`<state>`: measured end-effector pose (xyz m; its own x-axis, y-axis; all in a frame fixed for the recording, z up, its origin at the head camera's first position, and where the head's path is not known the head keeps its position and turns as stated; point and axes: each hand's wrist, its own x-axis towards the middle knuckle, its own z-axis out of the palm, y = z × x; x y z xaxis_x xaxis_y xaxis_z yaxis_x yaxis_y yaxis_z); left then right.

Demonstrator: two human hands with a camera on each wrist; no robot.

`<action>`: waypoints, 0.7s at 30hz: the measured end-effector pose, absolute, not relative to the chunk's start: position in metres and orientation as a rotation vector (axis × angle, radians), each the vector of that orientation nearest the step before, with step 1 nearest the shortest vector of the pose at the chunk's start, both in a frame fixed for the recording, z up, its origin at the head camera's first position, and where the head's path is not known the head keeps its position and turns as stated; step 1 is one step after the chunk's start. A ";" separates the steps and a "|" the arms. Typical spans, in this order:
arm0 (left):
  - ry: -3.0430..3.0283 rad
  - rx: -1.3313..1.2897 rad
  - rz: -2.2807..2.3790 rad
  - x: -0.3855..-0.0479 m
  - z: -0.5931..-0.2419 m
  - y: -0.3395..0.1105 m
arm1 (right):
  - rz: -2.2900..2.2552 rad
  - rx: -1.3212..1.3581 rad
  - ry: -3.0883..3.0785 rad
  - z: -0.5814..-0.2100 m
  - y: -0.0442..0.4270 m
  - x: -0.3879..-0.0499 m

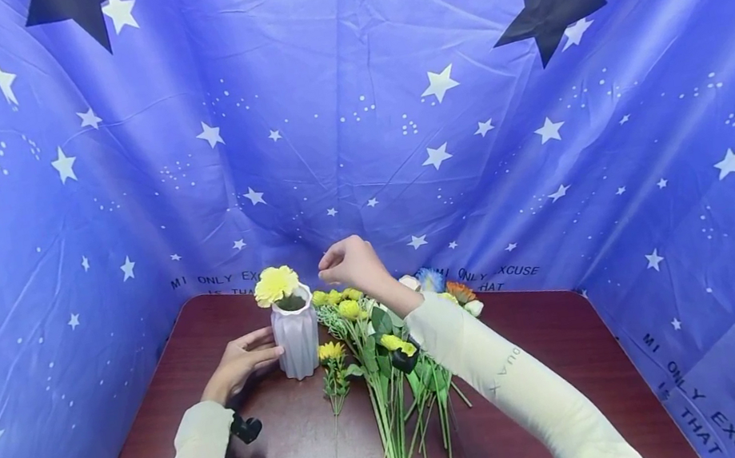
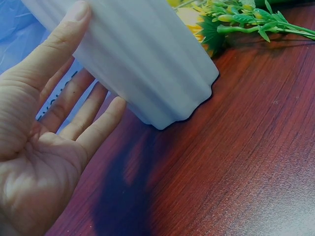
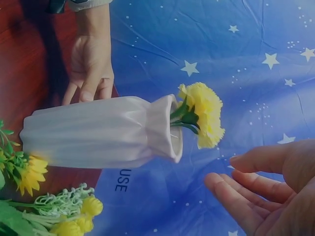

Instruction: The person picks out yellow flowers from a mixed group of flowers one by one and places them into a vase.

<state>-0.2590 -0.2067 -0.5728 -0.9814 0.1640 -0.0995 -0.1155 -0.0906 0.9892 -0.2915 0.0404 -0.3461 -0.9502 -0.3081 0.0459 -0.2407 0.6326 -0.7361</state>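
A white fluted vase [image 1: 297,342] stands upright on the table, with one yellow carnation [image 1: 275,285] in its mouth. My left hand [image 1: 244,363] is at the vase's left side. In the left wrist view its thumb [image 2: 54,49] lies along the vase wall and the other fingers, fairly straight, reach the lower side. My right hand [image 1: 355,263] is raised to the right of the flower, apart from it. Seen from the right wrist, that hand [image 3: 270,191] has loosely bent fingers and nothing between them. The carnation's stem inside the vase is hidden.
A pile of artificial flowers [image 1: 383,388] with long green stems lies right of the vase, under my right forearm. Beside the vase is a small sunflower sprig [image 1: 331,352]. Blue star-printed cloth [image 1: 332,105] surrounds the dark red table [image 1: 543,362].
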 end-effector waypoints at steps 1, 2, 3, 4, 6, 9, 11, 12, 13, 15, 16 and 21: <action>1.973 0.054 2.194 -0.259 -0.573 -0.207 | -1.236 -0.463 2.754 -0.346 0.043 -0.291; 1.967 0.057 2.197 -0.259 -0.573 -0.207 | -1.244 -0.463 2.746 -0.345 0.045 -0.291; 1.961 0.056 2.202 -0.259 -0.573 -0.207 | -1.252 -0.464 2.740 -0.346 0.047 -0.290; 1.953 0.055 2.210 -0.259 -0.573 -0.207 | -1.263 -0.467 2.732 -0.346 0.050 -0.290; 1.940 0.056 2.216 -0.259 -0.574 -0.207 | -1.268 -0.473 2.735 -0.347 0.054 -0.289; 1.933 0.048 2.220 -0.260 -0.574 -0.207 | -1.241 -0.475 2.753 -0.351 0.060 -0.288; 1.935 0.040 2.217 -0.260 -0.574 -0.207 | -1.207 -0.471 2.765 -0.354 0.064 -0.287; 1.940 0.041 2.212 -0.260 -0.574 -0.207 | -1.190 -0.469 2.771 -0.355 0.066 -0.286; 1.943 0.039 2.209 -0.260 -0.574 -0.207 | -1.172 -0.469 2.776 -0.357 0.068 -0.286; 1.948 0.035 2.206 -0.260 -0.574 -0.207 | -1.138 -0.470 2.784 -0.361 0.071 -0.284; 1.953 0.044 2.203 -0.260 -0.575 -0.207 | -1.122 -0.471 2.790 -0.363 0.073 -0.283; 1.944 0.047 2.214 -0.259 -0.575 -0.208 | -1.072 -0.458 2.801 -0.373 0.079 -0.278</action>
